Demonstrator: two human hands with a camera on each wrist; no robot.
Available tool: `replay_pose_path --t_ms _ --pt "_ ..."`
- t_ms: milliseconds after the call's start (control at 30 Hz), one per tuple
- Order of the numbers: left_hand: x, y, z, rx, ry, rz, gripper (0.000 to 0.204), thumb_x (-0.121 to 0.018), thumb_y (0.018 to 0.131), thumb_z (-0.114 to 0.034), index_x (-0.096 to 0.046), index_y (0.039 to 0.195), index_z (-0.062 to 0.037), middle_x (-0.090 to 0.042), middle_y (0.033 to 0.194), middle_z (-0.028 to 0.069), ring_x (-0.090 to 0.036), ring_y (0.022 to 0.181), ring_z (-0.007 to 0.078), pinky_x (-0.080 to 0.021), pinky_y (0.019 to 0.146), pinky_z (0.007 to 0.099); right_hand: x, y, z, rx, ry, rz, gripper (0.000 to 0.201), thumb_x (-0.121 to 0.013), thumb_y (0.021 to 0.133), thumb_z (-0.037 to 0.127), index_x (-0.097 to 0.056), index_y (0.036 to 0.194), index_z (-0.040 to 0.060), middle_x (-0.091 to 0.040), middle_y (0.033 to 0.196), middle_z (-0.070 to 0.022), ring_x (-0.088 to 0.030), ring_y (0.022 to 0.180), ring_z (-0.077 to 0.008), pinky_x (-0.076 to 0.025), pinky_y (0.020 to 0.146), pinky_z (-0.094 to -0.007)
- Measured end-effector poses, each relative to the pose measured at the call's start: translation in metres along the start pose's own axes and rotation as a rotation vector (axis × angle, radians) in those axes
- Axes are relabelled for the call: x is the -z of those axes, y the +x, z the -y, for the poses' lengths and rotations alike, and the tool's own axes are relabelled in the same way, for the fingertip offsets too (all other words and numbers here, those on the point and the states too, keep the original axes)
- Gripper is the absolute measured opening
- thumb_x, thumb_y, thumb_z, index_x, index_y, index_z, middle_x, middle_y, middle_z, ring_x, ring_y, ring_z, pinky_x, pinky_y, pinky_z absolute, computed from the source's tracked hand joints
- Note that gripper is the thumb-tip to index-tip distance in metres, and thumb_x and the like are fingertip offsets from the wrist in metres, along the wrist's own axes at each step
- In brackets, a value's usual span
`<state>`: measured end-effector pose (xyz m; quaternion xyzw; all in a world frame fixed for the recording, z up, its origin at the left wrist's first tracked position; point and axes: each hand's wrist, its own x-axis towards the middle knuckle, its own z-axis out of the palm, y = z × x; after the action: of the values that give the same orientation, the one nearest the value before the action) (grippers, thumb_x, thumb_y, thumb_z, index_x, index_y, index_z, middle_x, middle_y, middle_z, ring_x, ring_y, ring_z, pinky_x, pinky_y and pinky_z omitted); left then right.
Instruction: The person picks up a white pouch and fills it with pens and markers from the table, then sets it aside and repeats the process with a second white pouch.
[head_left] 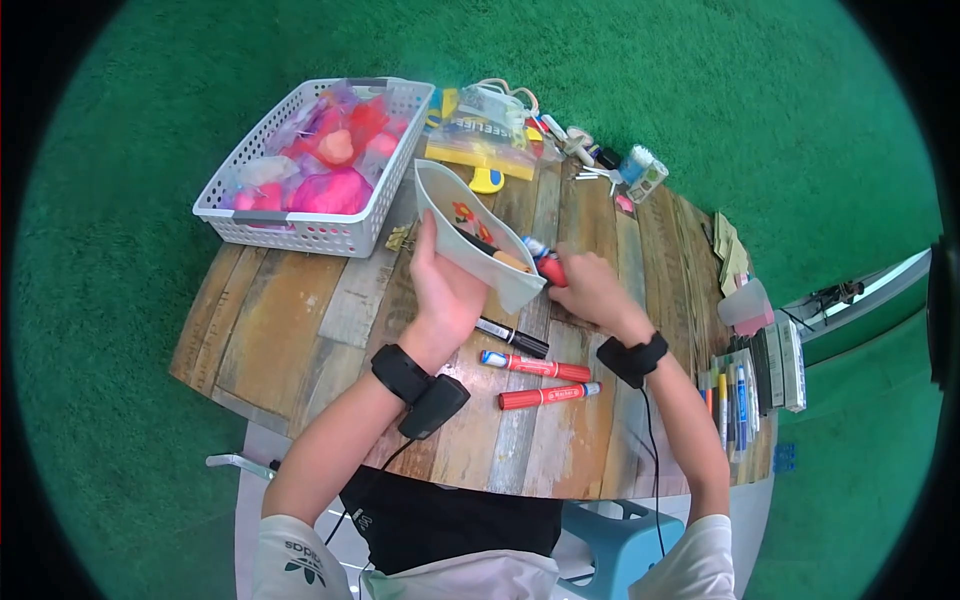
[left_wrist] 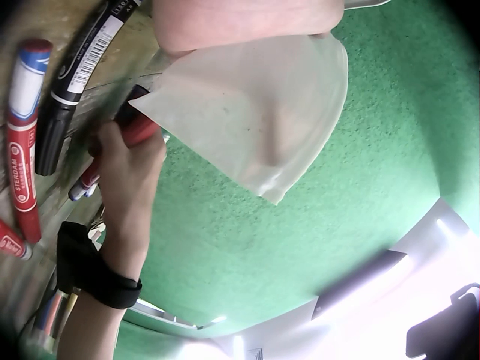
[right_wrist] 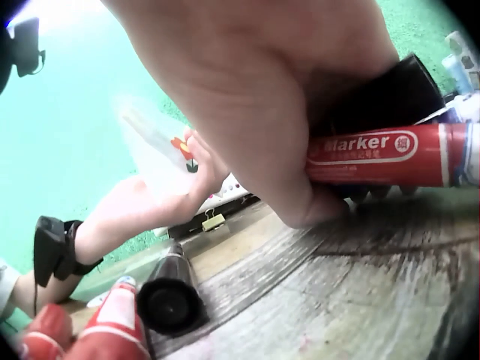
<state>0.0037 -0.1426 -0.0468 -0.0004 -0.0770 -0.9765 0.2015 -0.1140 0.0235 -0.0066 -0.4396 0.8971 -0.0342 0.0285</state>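
My left hand [head_left: 447,292] holds a pale, open-topped pouch [head_left: 517,290] from below, its mouth facing up. A flower design [right_wrist: 182,148] decorates the pouch, and a dark stick-like thing with a tan end [head_left: 510,260] shows inside its mouth. Right beside the pouch, my right hand [head_left: 597,290] grips a red marker [right_wrist: 375,155]. A black marker-like cylinder [right_wrist: 401,94] lies against that marker under the same hand. Nearer my body, a black marker [head_left: 515,338] and two red markers, one upper [head_left: 540,368] and one lower [head_left: 545,397], lie on the wooden table [head_left: 390,440].
A white basket [head_left: 360,240] of pink and purple bundles stands at the back left. Behind the pouch lie a clear packet [head_left: 480,155] and small craft items. Pens in a holder [head_left: 740,400] and a pinkish cup [head_left: 745,308] line the right edge. A blue stool [head_left: 620,545] stands below.
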Motion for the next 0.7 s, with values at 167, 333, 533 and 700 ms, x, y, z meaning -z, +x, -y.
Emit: replay_pose_path --t_ms 167,333,533,700 --pt "0.001 -0.002 0.001 0.022 0.034 0.024 0.047 -0.052 0.096 -0.048 -0.048 0.127 -0.0130 -0.056 0.110 0.0043 -0.052 0.109 0.0205 -0.039 0.098 0.0401 0.058 -0.002 -0.013 -0.141 0.590 -0.062 0.032 -0.066 0.080 0.011 -0.055 0.108 -0.0011 -0.068 0.085 -0.0156 -0.067 0.081 -0.0256 -0.053 0.072 -0.0366" --pt "-0.013 -0.009 0.004 0.005 0.103 -0.043 0.050 -0.050 0.097 -0.048 -0.045 0.126 -0.0074 -0.054 0.116 0.0095 -0.052 0.109 0.0253 -0.040 0.098 0.0433 0.110 -0.018 0.025 0.129 1.390 -0.610 0.033 -0.060 0.091 0.013 -0.050 0.117 -0.0043 -0.066 0.107 -0.0191 -0.068 0.094 -0.0219 -0.055 0.081 -0.0354" --pt "-0.017 -0.013 0.011 0.019 0.227 -0.033 0.048 -0.047 0.098 -0.047 -0.046 0.126 -0.0080 -0.053 0.119 0.0089 -0.050 0.113 0.0243 -0.038 0.101 0.0435 0.122 -0.032 0.069 0.452 1.750 -0.694 0.039 -0.056 0.094 0.011 -0.043 0.127 -0.0062 -0.056 0.125 -0.0284 -0.063 0.108 -0.0330 -0.050 0.095 -0.0413" --pt "-0.018 -0.020 0.012 0.030 0.314 0.048 0.048 -0.044 0.100 -0.042 -0.040 0.136 -0.0105 -0.049 0.131 0.0073 -0.044 0.126 0.0244 -0.031 0.108 0.0459 0.102 -0.018 0.068 0.505 1.647 -0.588 0.041 -0.058 0.092 0.012 -0.044 0.127 -0.0046 -0.062 0.117 -0.0236 -0.065 0.105 -0.0304 -0.050 0.093 -0.0409"
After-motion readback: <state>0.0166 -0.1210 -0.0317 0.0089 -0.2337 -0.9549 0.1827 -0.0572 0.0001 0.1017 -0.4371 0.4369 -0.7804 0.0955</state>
